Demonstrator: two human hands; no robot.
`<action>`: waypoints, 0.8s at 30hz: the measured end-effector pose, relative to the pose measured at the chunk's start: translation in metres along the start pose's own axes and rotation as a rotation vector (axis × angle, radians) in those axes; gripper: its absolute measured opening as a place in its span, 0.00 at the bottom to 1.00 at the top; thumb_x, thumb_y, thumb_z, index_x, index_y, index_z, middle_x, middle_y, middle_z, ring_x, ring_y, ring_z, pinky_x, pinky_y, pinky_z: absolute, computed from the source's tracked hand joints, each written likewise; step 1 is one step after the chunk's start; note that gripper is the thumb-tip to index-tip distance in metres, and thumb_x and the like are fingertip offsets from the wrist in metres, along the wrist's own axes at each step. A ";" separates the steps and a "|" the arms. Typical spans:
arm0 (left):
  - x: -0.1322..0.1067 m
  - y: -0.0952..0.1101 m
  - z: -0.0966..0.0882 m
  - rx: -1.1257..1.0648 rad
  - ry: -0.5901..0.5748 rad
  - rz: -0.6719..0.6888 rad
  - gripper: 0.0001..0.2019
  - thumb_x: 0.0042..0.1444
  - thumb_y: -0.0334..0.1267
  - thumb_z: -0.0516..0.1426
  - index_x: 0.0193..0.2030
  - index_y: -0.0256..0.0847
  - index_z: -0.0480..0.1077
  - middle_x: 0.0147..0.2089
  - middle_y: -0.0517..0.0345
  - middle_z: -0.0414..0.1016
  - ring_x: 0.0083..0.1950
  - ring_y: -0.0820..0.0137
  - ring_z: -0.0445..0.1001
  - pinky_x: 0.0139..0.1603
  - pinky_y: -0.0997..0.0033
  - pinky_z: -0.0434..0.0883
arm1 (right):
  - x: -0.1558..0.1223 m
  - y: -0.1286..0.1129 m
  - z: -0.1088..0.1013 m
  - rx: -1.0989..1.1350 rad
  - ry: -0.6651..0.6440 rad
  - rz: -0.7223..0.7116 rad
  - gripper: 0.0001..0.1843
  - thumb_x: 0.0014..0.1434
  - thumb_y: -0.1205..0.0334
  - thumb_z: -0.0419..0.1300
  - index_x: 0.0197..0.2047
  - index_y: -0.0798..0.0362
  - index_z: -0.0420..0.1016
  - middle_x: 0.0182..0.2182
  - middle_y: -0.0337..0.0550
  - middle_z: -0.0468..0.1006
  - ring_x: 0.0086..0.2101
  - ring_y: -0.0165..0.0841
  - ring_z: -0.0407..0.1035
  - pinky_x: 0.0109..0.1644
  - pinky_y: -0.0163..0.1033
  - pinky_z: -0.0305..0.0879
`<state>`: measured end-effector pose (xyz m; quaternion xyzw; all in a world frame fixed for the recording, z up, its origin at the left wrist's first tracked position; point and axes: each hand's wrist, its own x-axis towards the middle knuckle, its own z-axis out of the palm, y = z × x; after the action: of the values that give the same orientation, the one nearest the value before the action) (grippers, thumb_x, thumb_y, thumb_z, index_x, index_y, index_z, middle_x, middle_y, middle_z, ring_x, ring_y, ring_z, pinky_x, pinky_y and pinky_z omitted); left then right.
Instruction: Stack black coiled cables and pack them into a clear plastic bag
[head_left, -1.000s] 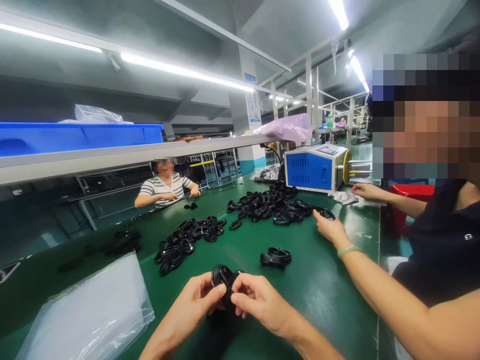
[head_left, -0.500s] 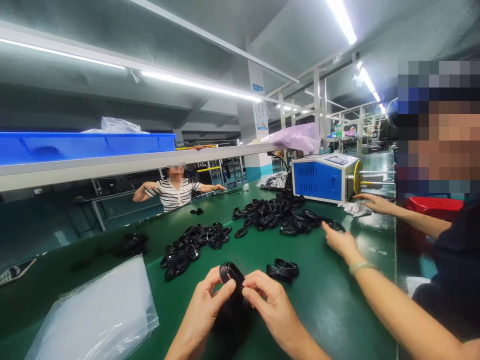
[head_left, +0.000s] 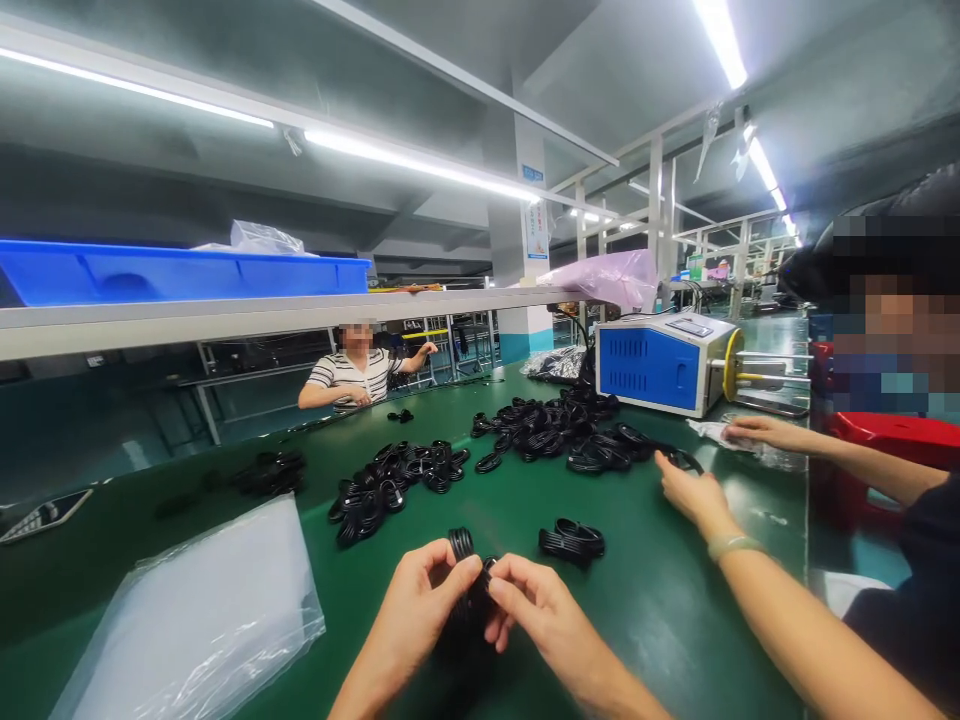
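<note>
While the left hand (head_left: 420, 605) pinches a black cable coil (head_left: 460, 545) between thumb and fingers, the right hand (head_left: 536, 608) is closed on the coil's near right side, thumb and fingertips gathered at a dark part of it. The coil is held upright between the two hands, above the green bench (head_left: 637, 630); its lower part is in shadow and hard to make out. Just beyond the right hand lies a bundled coil (head_left: 571, 541), apart from the rest. Farther off, a smaller pile of coils (head_left: 397, 480) sits to the left and a larger heap (head_left: 544, 425) to the right, with a single coil (head_left: 488, 462) between them. To the left of the hands lies a clear plastic bag (head_left: 202, 610) with something white inside. At right, a co-worker's near hand (head_left: 690, 490) touches cable at the heap's edge, the other reaching a crumpled white wrapper (head_left: 709, 430) in front of a blue and white machine (head_left: 651, 365). Across the bench is a person in a striped top (head_left: 352, 380).
</note>
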<state>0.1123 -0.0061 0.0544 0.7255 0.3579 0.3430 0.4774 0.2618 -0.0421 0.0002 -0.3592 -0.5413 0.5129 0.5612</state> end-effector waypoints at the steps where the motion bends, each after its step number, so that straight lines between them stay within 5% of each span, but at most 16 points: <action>1: 0.000 0.000 0.001 0.013 0.028 -0.008 0.20 0.51 0.54 0.55 0.23 0.37 0.62 0.22 0.65 0.61 0.25 0.76 0.59 0.26 0.77 0.56 | 0.000 0.000 0.000 0.018 -0.003 0.011 0.19 0.54 0.47 0.57 0.29 0.57 0.66 0.20 0.37 0.69 0.22 0.28 0.67 0.28 0.34 0.64; 13: 0.002 0.001 0.010 0.016 0.140 -0.047 0.19 0.50 0.52 0.56 0.20 0.40 0.58 0.19 0.65 0.64 0.22 0.74 0.65 0.25 0.75 0.61 | -0.002 0.000 0.003 0.286 -0.028 0.099 0.14 0.52 0.53 0.62 0.31 0.58 0.70 0.25 0.39 0.70 0.22 0.26 0.68 0.25 0.31 0.62; 17: 0.000 0.003 0.012 -0.077 0.156 -0.059 0.13 0.47 0.43 0.60 0.31 0.42 0.59 0.26 0.65 0.68 0.25 0.73 0.69 0.27 0.75 0.65 | -0.002 -0.004 0.000 0.339 -0.031 0.101 0.14 0.55 0.53 0.60 0.34 0.58 0.70 0.28 0.41 0.72 0.23 0.25 0.68 0.25 0.29 0.60; 22: -0.001 0.002 0.016 -0.081 0.103 -0.081 0.43 0.34 0.27 0.63 0.57 0.49 0.49 0.48 0.53 0.67 0.35 0.68 0.74 0.31 0.72 0.70 | -0.003 -0.010 -0.001 0.340 -0.037 0.103 0.15 0.55 0.53 0.60 0.31 0.58 0.69 0.24 0.40 0.72 0.22 0.24 0.66 0.25 0.29 0.60; 24: -0.001 0.002 0.018 0.009 0.089 -0.040 0.43 0.35 0.27 0.62 0.59 0.48 0.49 0.50 0.52 0.67 0.35 0.67 0.74 0.33 0.70 0.71 | -0.003 -0.009 -0.001 0.329 -0.038 0.110 0.15 0.55 0.52 0.60 0.31 0.58 0.69 0.25 0.42 0.73 0.22 0.25 0.66 0.25 0.29 0.60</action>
<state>0.1270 -0.0157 0.0511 0.7043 0.3946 0.3639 0.4646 0.2648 -0.0469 0.0075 -0.2818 -0.4400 0.6311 0.5733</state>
